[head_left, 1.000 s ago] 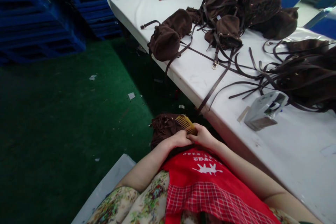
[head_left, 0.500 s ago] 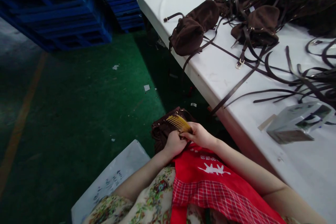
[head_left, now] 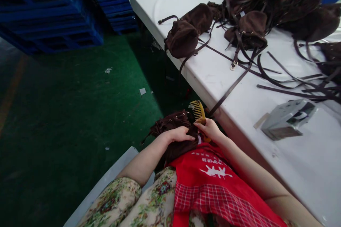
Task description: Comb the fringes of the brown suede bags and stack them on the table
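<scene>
Against the apron, left hand clasps a brown bag; right hand pinches a comb just above it. Combing seems underway; more bags lie beyond the right hand.

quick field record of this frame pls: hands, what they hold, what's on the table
left hand: lies on bag in lap
right hand: grips comb, by the bag
table: brown bags, loose straps, grey device
floor: green, paper scraps
back: blue pallets
</scene>
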Motion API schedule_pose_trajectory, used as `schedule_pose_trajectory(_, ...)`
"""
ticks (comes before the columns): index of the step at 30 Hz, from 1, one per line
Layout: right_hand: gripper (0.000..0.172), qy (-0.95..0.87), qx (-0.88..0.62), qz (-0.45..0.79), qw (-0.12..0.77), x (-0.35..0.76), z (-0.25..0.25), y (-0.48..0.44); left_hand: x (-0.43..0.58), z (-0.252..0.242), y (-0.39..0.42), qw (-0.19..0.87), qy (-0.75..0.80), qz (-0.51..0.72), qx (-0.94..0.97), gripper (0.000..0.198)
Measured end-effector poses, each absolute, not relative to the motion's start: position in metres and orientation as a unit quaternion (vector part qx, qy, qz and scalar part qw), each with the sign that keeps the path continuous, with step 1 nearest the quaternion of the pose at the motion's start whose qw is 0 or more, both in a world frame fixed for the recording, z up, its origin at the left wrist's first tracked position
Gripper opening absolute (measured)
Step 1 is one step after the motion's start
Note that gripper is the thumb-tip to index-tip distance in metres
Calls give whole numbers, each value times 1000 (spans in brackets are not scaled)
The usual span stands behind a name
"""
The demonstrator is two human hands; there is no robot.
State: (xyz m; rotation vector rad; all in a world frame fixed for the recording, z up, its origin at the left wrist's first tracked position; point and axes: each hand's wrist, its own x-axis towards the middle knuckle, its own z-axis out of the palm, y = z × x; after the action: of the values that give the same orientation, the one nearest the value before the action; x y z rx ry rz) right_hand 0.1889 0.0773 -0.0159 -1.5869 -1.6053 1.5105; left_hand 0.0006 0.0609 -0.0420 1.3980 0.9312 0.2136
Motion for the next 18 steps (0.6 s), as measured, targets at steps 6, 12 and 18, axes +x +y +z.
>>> schedule_pose_trajectory(6, 28, -659, -627, 370, 191, 202, -19, 74, -7, -51, 51, 762, 396, 140, 493, 30)
schedule_pose_trajectory(12, 37, -761, -541, 328, 142, 200, 1, 44, -9, -35, 50, 785, 395, 128, 459, 35)
schedule_pose_trajectory(18, 38, -714, -602, 319, 160, 208, 4, 44, 14, -34, 37, 579, 501, 27, 643, 32)
